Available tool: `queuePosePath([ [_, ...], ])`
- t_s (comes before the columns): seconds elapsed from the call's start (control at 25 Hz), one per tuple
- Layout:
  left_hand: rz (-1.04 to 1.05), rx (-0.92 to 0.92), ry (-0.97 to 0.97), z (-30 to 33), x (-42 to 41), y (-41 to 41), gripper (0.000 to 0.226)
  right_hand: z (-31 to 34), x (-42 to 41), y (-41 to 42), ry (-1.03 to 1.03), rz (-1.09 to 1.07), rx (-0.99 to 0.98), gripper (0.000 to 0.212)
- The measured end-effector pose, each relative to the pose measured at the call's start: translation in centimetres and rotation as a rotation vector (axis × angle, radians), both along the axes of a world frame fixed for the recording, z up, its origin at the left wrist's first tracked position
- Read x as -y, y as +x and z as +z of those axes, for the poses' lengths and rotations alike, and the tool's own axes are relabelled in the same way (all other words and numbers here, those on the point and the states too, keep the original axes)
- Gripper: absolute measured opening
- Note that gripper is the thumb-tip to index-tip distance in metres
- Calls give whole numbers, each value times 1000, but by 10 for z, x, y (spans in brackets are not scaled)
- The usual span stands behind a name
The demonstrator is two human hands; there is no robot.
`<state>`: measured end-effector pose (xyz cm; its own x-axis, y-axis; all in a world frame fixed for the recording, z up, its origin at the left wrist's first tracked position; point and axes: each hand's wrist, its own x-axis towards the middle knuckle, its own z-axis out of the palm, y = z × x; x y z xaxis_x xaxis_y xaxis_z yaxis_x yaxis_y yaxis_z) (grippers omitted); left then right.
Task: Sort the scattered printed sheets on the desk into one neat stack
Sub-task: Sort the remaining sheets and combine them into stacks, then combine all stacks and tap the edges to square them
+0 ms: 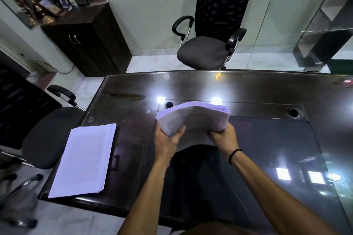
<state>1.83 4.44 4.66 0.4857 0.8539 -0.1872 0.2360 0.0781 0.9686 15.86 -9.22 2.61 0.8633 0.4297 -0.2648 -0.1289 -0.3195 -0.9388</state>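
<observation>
A thick bundle of printed sheets (194, 117) is held up over the middle of the dark glossy desk (267, 139), bowed upward in an arch. My left hand (168, 139) grips its near left corner, thumb on top. My right hand (222, 136) grips the near right edge; a black band circles that wrist. A second stack of printed sheets (86, 160) lies flat at the desk's left edge, its pages roughly squared with the lower corner near the rim.
A black mesh office chair (210, 44) stands beyond the desk's far edge. Another chair (44, 131) sits close at the left side. A dark cabinet (86, 38) with framed pictures is at the back left. Two cable holes (293, 112) pierce the desk top.
</observation>
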Motion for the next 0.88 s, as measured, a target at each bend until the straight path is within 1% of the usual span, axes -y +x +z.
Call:
queuePosePath([
  [0.04, -1, -73, -15, -7, 1, -1, 56, -10, 1, 2, -71, 20, -7, 24],
  [0.08, 3, -132, -20, -12, 2, -2, 50, -15, 0, 4, -119, 40, -1, 25],
  [0.12, -3, -176, 1, -14, 2, -1, 40, -16, 0, 7, -144, 61, 27, 26],
  [0.16, -7, -216, 34, -15, -1, -2, 28, -16, -2, 11, -161, 84, 66, 25],
  [0.2, -12, -237, 54, -13, -6, -4, 22, -14, -5, 15, -158, 115, 90, 24],
  [0.24, -25, -229, 54, -10, -13, -11, 21, -11, -9, 18, -126, 172, 83, 26],
  [0.32, -47, -136, -32, -8, -34, -34, 25, -5, -19, 21, -38, 324, -32, 32],
  [0.4, -46, -54, -163, -9, -60, -67, 31, -1, -40, 9, 43, 450, -187, 31],
  [0.48, -46, 10, -248, -11, -83, -96, 38, 1, -64, -17, 94, 496, -247, 32],
  [0.56, -53, 30, -299, -16, -111, -128, 49, -6, -99, -59, 79, 473, -248, 31],
  [0.64, -54, -56, -311, -17, -145, -166, 54, -22, -139, -105, 36, 455, -268, 29],
  [0.8, -58, -256, -269, -37, -226, -251, 53, -51, -216, -185, -50, 519, -341, 32],
  [0.88, -19, -342, -232, -44, -264, -283, 49, -61, -256, -223, -89, 535, -348, 32],
])
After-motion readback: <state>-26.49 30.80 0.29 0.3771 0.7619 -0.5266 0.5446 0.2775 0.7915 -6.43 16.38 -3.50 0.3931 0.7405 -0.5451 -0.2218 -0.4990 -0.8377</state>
